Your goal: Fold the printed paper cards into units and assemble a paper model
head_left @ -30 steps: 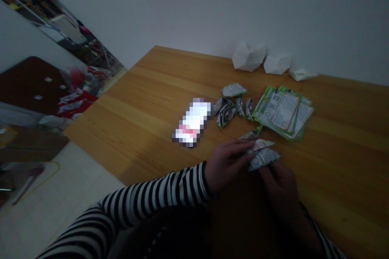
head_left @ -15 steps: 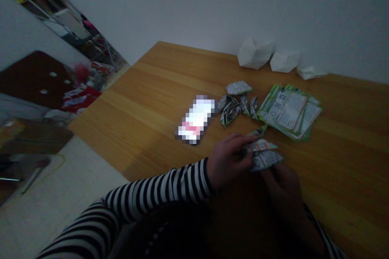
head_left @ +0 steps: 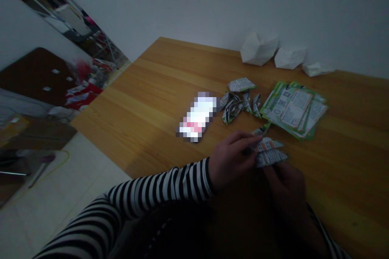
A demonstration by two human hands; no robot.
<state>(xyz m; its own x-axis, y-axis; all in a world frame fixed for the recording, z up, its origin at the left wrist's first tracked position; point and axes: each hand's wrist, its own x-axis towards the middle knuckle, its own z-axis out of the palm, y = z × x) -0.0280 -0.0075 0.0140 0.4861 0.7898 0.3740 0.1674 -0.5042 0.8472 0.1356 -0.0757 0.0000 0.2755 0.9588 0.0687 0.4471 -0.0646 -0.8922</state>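
A printed paper, folded with pointed ends (head_left: 270, 158), is held between my two hands above the near part of the table. My left hand (head_left: 234, 158) grips its left end, with the index finger stretched along the top. From below and to the right, my right hand (head_left: 287, 182) pinches the lower edge, its fingertips partly hidden by the paper. Just beyond my left fingertips is a small green-edged folded piece (head_left: 261, 129). Farther back, several folded paper pieces (head_left: 232, 109) lie bunched together, with a flatter folded piece (head_left: 241, 85) behind them.
A lit phone (head_left: 199, 115), blurred out, lies left of the folded pieces. Green-and-white printed sheets (head_left: 294, 109) are stacked on the right. White folded paper shapes (head_left: 258, 50) stand along the wall at the back of the wooden table (head_left: 146, 89). A cardboard box (head_left: 36, 129) is on the floor at left.
The view has shifted slightly, so the table and its things sit a little differently in the picture. Both hands keep hold of the folded paper, with hardly any change in grip.
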